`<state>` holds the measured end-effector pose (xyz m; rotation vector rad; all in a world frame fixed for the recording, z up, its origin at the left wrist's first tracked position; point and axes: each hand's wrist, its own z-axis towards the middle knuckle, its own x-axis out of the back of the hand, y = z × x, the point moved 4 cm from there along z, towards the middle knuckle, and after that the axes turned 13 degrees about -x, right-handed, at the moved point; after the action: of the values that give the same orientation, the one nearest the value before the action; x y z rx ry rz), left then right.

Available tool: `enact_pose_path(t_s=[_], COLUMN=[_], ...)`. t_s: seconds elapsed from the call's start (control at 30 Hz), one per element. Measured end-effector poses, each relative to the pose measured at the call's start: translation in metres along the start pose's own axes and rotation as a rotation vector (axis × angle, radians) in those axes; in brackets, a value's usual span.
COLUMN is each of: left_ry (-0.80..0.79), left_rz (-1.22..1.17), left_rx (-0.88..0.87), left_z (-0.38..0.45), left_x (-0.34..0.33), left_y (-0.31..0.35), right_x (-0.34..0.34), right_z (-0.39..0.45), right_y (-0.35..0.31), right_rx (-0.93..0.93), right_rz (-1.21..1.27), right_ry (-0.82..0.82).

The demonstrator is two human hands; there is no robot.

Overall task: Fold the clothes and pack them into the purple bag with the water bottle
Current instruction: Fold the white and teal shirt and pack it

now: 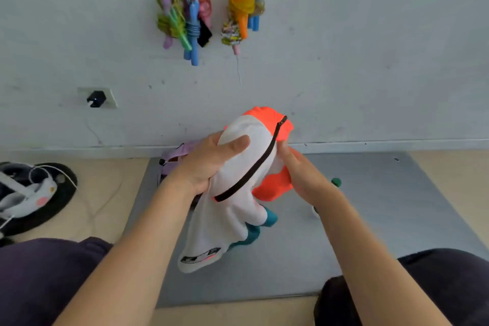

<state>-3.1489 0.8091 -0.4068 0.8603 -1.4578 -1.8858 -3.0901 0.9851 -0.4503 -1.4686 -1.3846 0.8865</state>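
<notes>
While both hands point(211, 164) point(301, 174) grip white-orange garment point(246, 167), hem logo point(201, 257) unreadable.

Your only view comes from the head camera: it looks forward and down, close over your forearms, across the grey floor mat point(370, 219) to the white wall point(370, 61) ahead, with wide-angle bending at the edges
</notes>
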Motion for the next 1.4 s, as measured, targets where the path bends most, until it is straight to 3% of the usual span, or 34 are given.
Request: enact_pose_path(t_s=[0.13, 0.2, 0.33, 0.4, 0.43, 0.6, 0.7, 0.8, 0.87, 0.93, 1.0, 1.07, 1.17, 1.27, 1.33, 1.4], left_ry=[0.217, 0.230, 0.034, -0.117, -0.113, 0.323, 0.327, 0.319, 0.246, 0.068, -0.168, -0.280, -0.174, -0.045, 0.035, 0.113], left_rz=[0.093, 0.179, 0.229, 0.203, 0.189, -0.046, -0.043, 0.082, 0.171, 0.235, 0.358, 0.474, 0.335, 0.050, 0.133, 0.366], left_rx=[-0.082, -0.090, 0.066, 0.058, 0.031, 0.017, -0.018, 0.002, 0.061, 0.106, 0.166, 0.205, 0.167, 0.127, 0.097, 0.065], left_z=[-0.002, -0.004, -0.015, -0.025, -0.029, -0.031, -0.027, -0.028, -0.028, -0.028, -0.031, -0.035, -0.036, -0.036, -0.035, -0.034], left_x=[0.008, 0.016, 0.010, -0.007, -0.012, 0.011, 0.025, 0.033, 0.037, 0.041, 0.044, 0.052, 0.061, 0.058, 0.055, 0.058], left_y=[0.029, 0.031, 0.009, -0.005, -0.011, -0.020, -0.017, -0.022, -0.027, -0.030, -0.029, -0.028, -0.024, -0.022, -0.024, -0.024], right_x=[0.001, 0.001, -0.016, -0.027, -0.031, -0.029, -0.022, -0.009, 0.000, 0.008, 0.019, 0.027, 0.032, 0.030, 0.029, 0.030], right_z=[-0.025, -0.032, -0.039, -0.040, -0.039, -0.033, -0.033, -0.029, -0.026, -0.026, -0.026, -0.028, -0.034, -0.042, -0.044, -0.042], right_y=[-0.019, -0.027, -0.034, -0.032, -0.030, -0.012, 0.004, 0.008, 0.005, 0.002, 0.003, 0.004, 0.003, 0.003, 0.004, 0.004], right_rx=[-0.038, 0.021, 0.145, 0.180, 0.191, 0.006, -0.210, -0.175, -0.074, -0.023, 0.003, 0.013, -0.010, -0.061, -0.082, -0.078], right_rz=[0.143, 0.195, 0.190, 0.128, 0.100, 0.068, -0.225, -0.168, 0.038, 0.221, 0.203, 0.080, -0.049, -0.224, -0.284, -0.274], right_ry=[-0.113, -0.128, -0.167, -0.147, -0.140, -0.161, -0.256, -0.190, -0.116, -0.063, 0.039, 0.122, 0.138, -0.005, -0.068, -0.028])
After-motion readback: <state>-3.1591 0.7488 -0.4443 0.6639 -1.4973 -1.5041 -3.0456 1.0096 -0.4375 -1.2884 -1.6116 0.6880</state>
